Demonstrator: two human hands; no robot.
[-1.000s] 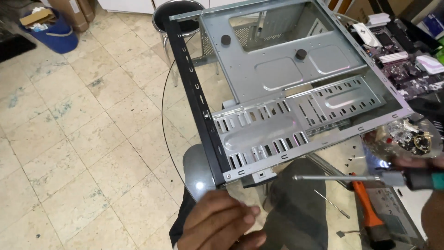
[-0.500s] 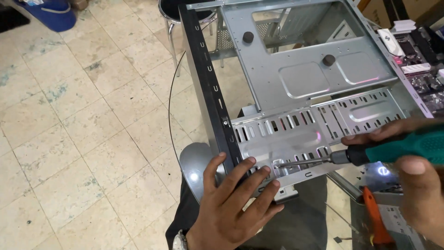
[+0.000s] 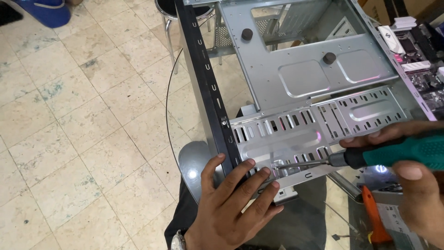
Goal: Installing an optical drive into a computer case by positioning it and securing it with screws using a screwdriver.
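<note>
The bare metal computer case [image 3: 300,83] lies on its side over the glass bench [image 3: 192,169], its black front edge toward the tiled floor [image 3: 83,139]. The left hand [image 3: 231,203] lies spread and flat, fingers apart, pressing the case's near corner by the slotted drive cage [image 3: 296,134]. The right hand [image 3: 416,157] is closed around the green-handled screwdriver [image 3: 370,157], whose tip meets the cage's lower edge just beside the left fingertips. The case looks stiff but light, thin sheet metal with sharp stamped edges, likely to slide on glass; the folded front frame seems the safest hold. At the far right sits a circuit board [image 3: 425,78] with a white rectangular block [image 3: 393,39] beside it. An orange-handled tool [image 3: 372,217] lies below the screwdriver, next to a pale printed sheet whose print is too small to tell.
</note>
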